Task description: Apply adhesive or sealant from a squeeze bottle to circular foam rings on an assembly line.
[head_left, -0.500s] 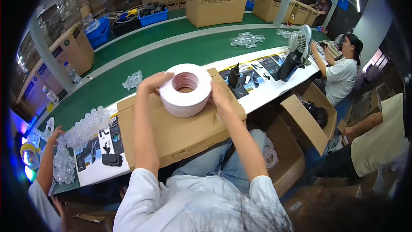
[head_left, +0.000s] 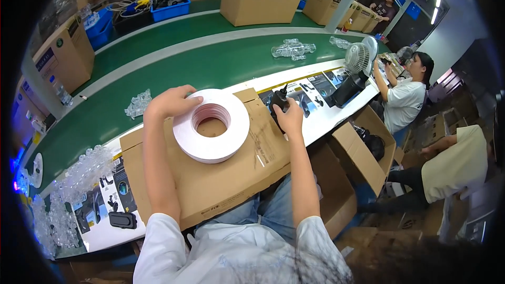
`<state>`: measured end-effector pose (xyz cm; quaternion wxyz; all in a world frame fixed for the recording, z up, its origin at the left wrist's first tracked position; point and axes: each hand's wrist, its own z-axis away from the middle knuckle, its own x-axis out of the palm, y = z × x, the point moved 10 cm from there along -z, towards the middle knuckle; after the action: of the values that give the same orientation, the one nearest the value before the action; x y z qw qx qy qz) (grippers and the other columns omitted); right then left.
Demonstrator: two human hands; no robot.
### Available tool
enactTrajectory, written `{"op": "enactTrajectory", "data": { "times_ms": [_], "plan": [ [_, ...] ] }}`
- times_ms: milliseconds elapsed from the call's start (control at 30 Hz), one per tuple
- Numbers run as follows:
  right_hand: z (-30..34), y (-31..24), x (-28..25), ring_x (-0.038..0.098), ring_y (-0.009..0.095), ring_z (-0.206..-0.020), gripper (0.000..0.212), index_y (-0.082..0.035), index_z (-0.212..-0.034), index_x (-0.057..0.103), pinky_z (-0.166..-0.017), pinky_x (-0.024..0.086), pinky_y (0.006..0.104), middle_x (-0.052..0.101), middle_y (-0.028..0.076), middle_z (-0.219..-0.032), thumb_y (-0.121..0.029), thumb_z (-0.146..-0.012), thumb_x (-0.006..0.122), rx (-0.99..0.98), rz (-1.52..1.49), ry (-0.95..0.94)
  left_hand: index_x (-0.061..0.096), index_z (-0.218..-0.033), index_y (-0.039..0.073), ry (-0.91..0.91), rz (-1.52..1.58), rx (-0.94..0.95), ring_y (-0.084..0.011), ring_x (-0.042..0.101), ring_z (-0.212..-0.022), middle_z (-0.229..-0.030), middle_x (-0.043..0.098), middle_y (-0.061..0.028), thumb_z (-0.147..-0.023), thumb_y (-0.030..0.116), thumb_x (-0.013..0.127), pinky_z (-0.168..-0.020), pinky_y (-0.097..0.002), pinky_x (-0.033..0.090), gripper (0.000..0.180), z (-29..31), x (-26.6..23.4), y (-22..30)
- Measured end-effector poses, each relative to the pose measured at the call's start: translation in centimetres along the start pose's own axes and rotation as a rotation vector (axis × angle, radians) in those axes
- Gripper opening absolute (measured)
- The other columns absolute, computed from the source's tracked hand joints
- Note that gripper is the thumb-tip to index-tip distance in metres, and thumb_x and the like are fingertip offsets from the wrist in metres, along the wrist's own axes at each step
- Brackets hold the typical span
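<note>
Green surfacing runs along the bench (head_left: 197, 80) from the lower left of the frame toward the upper right, with a large closed carton (head_left: 258, 1) at the top and blue bins (head_left: 172, 9) toward the upper left. Clear plastic pieces (head_left: 293, 49) lie on the green, and more are heaped at the lower left. Near the centre, your white roll (head_left: 231, 144) rests on a flat cardboard box (head_left: 223, 186) that spans the bench's near edge. Your left hand (head_left: 169, 103) pinches its upper-left rim, thumb over the top face, the other fingers partly hidden behind. Your right hand (head_left: 290, 118), right of centre, is curled around a small black bottle (head_left: 278, 98) with a thin pointed tip; you have it just beside the cardboard. The step in hand looks like steadying the roll with one hand while taking hold of the bottle with the other. From this pose, any move of the bottle seems to call for a firm right grip, its tip kept away from the roll, and a steady left hand. A portable fan (head_left: 359, 60) stands at the upper right, near a seated co-worker (head_left: 406, 94).
</note>
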<state>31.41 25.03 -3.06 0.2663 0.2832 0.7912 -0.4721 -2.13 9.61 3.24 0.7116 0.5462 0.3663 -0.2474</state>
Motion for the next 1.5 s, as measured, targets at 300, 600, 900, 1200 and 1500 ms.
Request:
{"op": "enactTrajectory", "data": {
  "times_ms": [300, 600, 900, 1200, 1500],
  "plan": [
    [-3.8, -12.8, -2.6, 0.069, 0.026, -0.078, 0.038, -0.002, -0.128, 0.044, -0.047, 0.051, 0.0284, 0.064, 0.012, -0.092, -0.022, -0.098, 0.056, -0.130, -1.384, -0.406, 0.055, -0.136, 0.009, -0.094, -0.160, 0.093, -0.0349, 0.061, -0.116, -0.126, 0.063, -0.0209, -0.075, 0.045, 0.078, -0.097, -0.0403, 0.050, 0.075, 1.0, 0.0, 3.7],
    [-5.5, -23.3, -3.6, 0.062, 0.012, -0.092, 0.057, 0.002, -0.127, 0.054, -0.082, 0.050, 0.0241, 0.065, 0.008, -0.106, -0.011, -0.078, 0.081, -0.443, -0.873, -0.538, 0.056, -0.135, 0.010, -0.137, -0.188, -0.045, -0.0326, 0.063, -0.114, -0.123, 0.066, -0.0164, -0.071, 0.038, 0.083, -0.096, -0.0398, 0.051, 0.075, 1.9, -0.5, 0.8],
    [-5.6, -22.0, -4.6, 0.067, 0.016, -0.079, 0.046, 0.003, -0.122, 0.057, -0.065, 0.058, 0.0272, 0.066, 0.013, -0.101, -0.008, -0.082, 0.077, -0.369, -0.580, -0.458, 0.059, -0.132, 0.009, -0.170, -0.164, -0.039, -0.0320, 0.065, -0.109, -0.119, 0.068, -0.0166, -0.071, 0.037, 0.082, -0.093, -0.0392, 0.052, 0.071, 1.5, -0.5, 1.3],
    [-8.4, -20.8, -6.2, 0.065, 0.016, -0.084, 0.051, 0.006, -0.114, 0.059, -0.069, 0.054, 0.0287, 0.066, 0.009, -0.096, -0.011, -0.072, 0.082, -0.462, -1.067, -0.273, 0.065, -0.121, 0.007, -0.101, -0.130, 0.004, -0.0325, 0.067, -0.104, -0.111, 0.070, -0.0164, -0.074, 0.030, 0.080, -0.091, -0.0404, 0.053, 0.054, 0.5, -0.2, 1.2],
    [-6.5, -25.2, 0.7, 0.068, 0.038, -0.086, 0.041, -0.004, -0.114, 0.042, -0.080, 0.060, 0.0485, 0.062, 0.026, -0.100, -0.033, -0.090, 0.060, -0.319, -1.554, -0.740, 0.067, -0.118, 0.007, -0.092, -0.130, -0.019, -0.0333, 0.067, -0.102, -0.109, 0.071, -0.0178, -0.077, 0.031, 0.078, -0.091, -0.0412, 0.053, 0.049, 0.7, -0.8, 0.2]
  ]
}}
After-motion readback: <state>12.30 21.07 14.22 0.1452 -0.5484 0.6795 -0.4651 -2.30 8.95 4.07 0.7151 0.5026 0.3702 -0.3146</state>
